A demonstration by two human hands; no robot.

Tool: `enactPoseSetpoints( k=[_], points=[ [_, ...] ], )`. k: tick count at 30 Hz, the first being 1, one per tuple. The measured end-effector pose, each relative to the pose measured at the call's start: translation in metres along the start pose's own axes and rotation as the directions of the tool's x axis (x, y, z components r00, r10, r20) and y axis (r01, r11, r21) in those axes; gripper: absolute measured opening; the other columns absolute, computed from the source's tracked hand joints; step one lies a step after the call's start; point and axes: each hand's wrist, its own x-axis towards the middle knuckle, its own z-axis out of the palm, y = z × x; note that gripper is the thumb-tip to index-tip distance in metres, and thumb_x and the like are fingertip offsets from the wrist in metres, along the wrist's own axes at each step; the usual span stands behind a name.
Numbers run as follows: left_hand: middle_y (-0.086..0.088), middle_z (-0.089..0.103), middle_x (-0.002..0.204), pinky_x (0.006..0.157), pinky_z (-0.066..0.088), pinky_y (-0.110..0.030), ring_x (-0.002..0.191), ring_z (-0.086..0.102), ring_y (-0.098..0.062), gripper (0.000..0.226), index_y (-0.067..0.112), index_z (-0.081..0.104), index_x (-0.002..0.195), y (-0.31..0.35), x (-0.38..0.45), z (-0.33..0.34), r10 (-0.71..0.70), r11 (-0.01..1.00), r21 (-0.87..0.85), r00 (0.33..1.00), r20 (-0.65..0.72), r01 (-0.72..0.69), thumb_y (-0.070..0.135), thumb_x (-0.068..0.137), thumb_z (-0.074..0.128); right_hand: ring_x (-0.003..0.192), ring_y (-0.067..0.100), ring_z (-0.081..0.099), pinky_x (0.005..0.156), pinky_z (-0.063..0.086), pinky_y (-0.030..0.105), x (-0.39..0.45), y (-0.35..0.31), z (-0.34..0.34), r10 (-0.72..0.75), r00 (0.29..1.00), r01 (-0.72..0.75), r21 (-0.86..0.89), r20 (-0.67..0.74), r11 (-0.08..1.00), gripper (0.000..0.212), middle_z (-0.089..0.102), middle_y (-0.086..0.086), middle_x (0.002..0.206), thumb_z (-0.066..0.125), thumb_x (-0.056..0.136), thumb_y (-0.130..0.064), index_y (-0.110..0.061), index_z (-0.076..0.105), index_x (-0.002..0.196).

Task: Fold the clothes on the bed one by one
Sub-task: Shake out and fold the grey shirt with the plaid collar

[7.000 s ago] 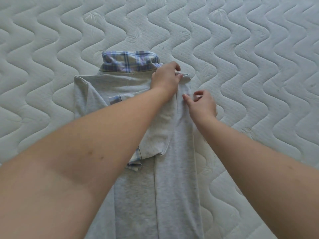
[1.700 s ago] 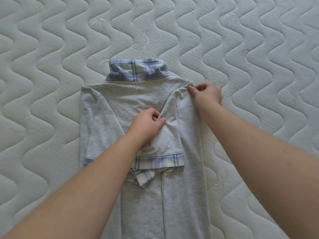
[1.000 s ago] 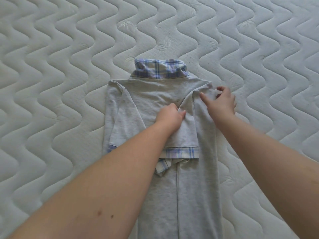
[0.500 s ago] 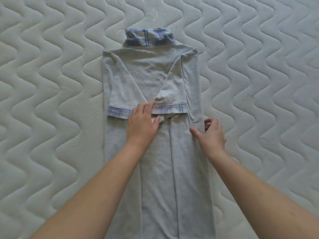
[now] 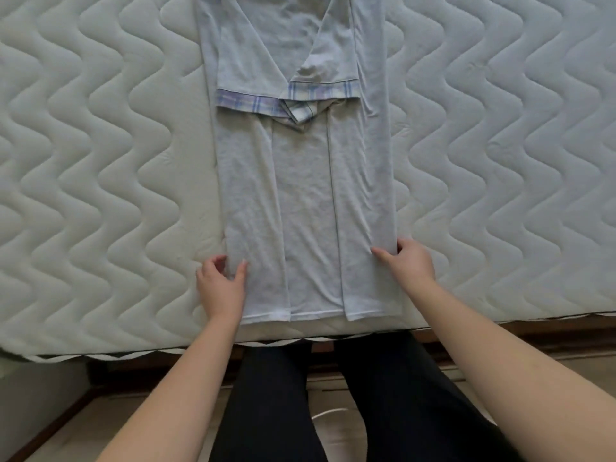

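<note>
A light grey shirt (image 5: 310,201) with plaid-trimmed sleeves lies flat on the bed, both sides folded inward into a long strip, sleeves crossed near the top; its collar is out of view. My left hand (image 5: 221,283) pinches the strip's left edge near the hem, thumb on top of the cloth. At the right edge, slightly higher, my right hand (image 5: 408,263) pinches the fabric between thumb and fingers. The hem (image 5: 316,316) lies close to the mattress's near edge.
The white quilted mattress (image 5: 100,161) stretches out on both sides of the shirt. Its near edge runs along the bottom, with a dark wooden bed frame (image 5: 550,331) below. My legs in black trousers (image 5: 300,411) stand against the bed.
Both hands slid down from the sleeve area to the shirt's lower side edges and took hold there. The view tilted down, so the collar left the frame and the bed's edge appeared.
</note>
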Motion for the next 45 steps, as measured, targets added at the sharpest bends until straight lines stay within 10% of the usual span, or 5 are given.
enactPoseSetpoints(
  k=[15, 24, 28, 35, 45],
  points=[
    [0.006, 0.065, 0.101, 0.056, 0.053, -0.017, 0.069, 0.07, -0.014, 0.036, 0.034, 0.04, 0.12, -0.026, -0.088, -0.053, -0.064, 0.946, -0.286, 0.953, 0.296, 0.152, 0.021, 0.095, 0.062, 0.09, 0.014, 0.067, 0.063, 0.059, 0.025, -0.107, 0.039, -0.003, -0.092, 0.996, 0.082, 0.411, 0.006, 0.908, 0.049, 0.061, 0.001, 0.109, 0.069, 0.088, -0.02, -0.044, 0.043, 0.122],
    [0.001, 0.062, 0.106, 0.085, 0.048, -0.033, 0.091, 0.061, -0.021, 0.044, 0.023, 0.068, 0.121, 0.004, -0.089, -0.114, 0.418, 0.854, 0.128, 0.811, 0.409, -0.504, 0.02, 0.079, 0.08, 0.104, 0.022, 0.055, 0.084, 0.041, 0.028, -0.149, 0.013, -0.055, -0.509, 0.858, 0.511, -0.193, 0.065, 0.837, 0.045, 0.054, 0.001, 0.118, 0.076, 0.081, -0.008, -0.016, 0.062, 0.123],
    [-0.012, 0.059, 0.086, 0.071, 0.044, -0.044, 0.083, 0.057, -0.038, 0.018, 0.016, 0.078, 0.085, 0.031, -0.094, -0.135, 0.634, 0.725, 0.21, 0.754, 0.172, -0.656, 0.011, 0.069, 0.085, 0.068, 0.037, 0.058, 0.061, 0.041, 0.037, -0.164, -0.008, -0.068, -0.774, 0.599, 0.617, -0.496, -0.208, 0.611, 0.026, 0.06, 0.016, 0.08, 0.086, 0.059, 0.003, -0.009, 0.075, 0.08],
    [-0.014, 0.072, 0.107, 0.078, 0.056, -0.044, 0.102, 0.069, -0.034, 0.019, 0.004, 0.064, 0.071, 0.08, -0.087, -0.183, 0.877, 0.297, 0.213, 0.355, 0.325, -0.931, 0.009, 0.076, 0.082, 0.104, 0.033, 0.066, 0.084, 0.051, 0.042, -0.192, -0.035, -0.105, -0.887, 0.412, 0.616, -0.654, -0.207, 0.439, 0.016, 0.073, 0.007, 0.103, 0.085, 0.069, -0.007, -0.01, 0.071, 0.077],
    [-0.004, 0.076, 0.095, 0.066, 0.044, -0.03, 0.083, 0.069, -0.03, 0.019, 0.023, 0.075, 0.11, 0.107, -0.104, -0.253, 0.785, 0.326, 0.166, 0.364, 0.501, -0.931, 0.027, 0.092, 0.068, 0.05, 0.029, 0.064, 0.042, 0.047, 0.033, -0.256, -0.046, -0.16, -0.937, 0.327, 0.682, -0.655, -0.125, 0.325, 0.027, 0.069, 0.007, 0.063, 0.091, 0.06, -0.004, -0.011, 0.077, 0.081]
  ],
)
